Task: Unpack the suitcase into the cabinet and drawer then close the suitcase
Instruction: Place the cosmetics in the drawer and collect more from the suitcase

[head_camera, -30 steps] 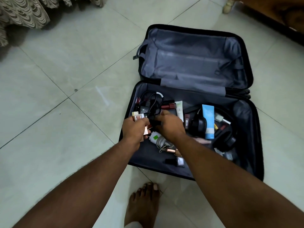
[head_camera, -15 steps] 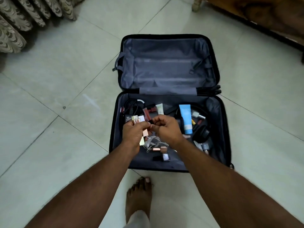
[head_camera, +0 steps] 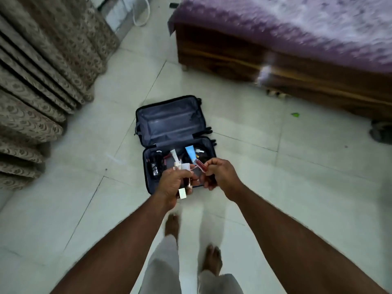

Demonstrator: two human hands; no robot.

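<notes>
Suitcase [head_camera: 174,143] lies open flat on the pale tiled floor [head_camera: 265,187], straight beyond both hands, its empty grey-lined lid half farther away and the filled half nearer. From the head view, the left hand [head_camera: 172,183] is curled around a cluster of small cosmetic pieces [head_camera: 184,188], some gold and rose coloured, which stick out above and below its fist. Just right of it, the right hand [head_camera: 220,174] pinches a reddish lip gloss tube [head_camera: 200,165] whose tip points toward the left hand's bundle; whether the two touch is blurred. Behind the grips, still in the filled half, sit a blue tube [head_camera: 190,153], a white tube [head_camera: 174,154] and dark cables [head_camera: 156,166] along the left wall. Bare tile stretches wide on either side of the hands and the case. Far left of the grip hang patterned curtains [head_camera: 38,81]; far right and beyond stands a wooden bed frame [head_camera: 275,66] under a purple cover [head_camera: 297,24]. Below the hands, two bare feet [head_camera: 171,224] stand on the tile.
</notes>
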